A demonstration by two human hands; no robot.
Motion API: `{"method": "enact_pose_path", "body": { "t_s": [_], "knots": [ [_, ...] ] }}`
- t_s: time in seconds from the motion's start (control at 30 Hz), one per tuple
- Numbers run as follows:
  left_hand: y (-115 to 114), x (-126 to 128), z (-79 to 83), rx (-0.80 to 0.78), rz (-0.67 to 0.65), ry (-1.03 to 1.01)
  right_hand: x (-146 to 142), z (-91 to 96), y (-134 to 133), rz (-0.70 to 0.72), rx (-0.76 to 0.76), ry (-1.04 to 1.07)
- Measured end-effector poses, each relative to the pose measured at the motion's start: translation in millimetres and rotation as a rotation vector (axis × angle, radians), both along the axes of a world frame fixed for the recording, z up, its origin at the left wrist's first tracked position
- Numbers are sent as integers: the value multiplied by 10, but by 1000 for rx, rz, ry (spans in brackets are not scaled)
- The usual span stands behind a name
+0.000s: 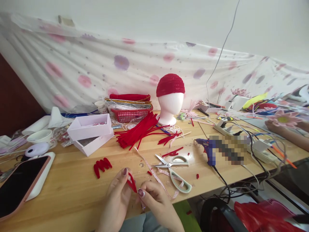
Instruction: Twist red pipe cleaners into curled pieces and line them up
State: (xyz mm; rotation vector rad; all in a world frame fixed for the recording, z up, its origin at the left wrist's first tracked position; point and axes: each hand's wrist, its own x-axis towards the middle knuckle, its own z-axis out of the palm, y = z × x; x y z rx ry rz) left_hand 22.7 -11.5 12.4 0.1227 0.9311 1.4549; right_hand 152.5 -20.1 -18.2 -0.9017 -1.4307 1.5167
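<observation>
Between my two hands is a red fuzzy pipe cleaner [131,183], bent into a narrow pointed loop. My left hand [118,190] pinches its upper left side with thumb and fingers. At its lower tip, my right hand [155,196] is closed on the end, thumb against the fingers. Several finished-looking red loops [102,166] lie in a row on the table to the left. Just beyond my right hand are open scissors [170,165] with pale handles, lying across a pink tape measure [158,178]. Red offcuts [149,173] are scattered around them.
A bundle of red pipe cleaners [137,132] lies mid-table before a red basket [131,114] and a white foam head [170,104] with a red cap. A blue glue gun [208,149], power strips [256,149] and cables fill the right. White boxes [89,129] and a phone [21,183] sit left. Another person's arm [287,133] rests far right.
</observation>
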Motion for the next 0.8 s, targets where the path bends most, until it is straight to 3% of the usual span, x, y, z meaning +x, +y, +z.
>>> {"method": "enact_pose_path", "body": {
  "t_s": [0.5,0.8],
  "knots": [
    [-78,85,-55,176,-164,78,5,19,11,-33,191,-144],
    [-77,129,-158,300,-364,468,-1,-10,9,-123,206,-92]
  ]
}}
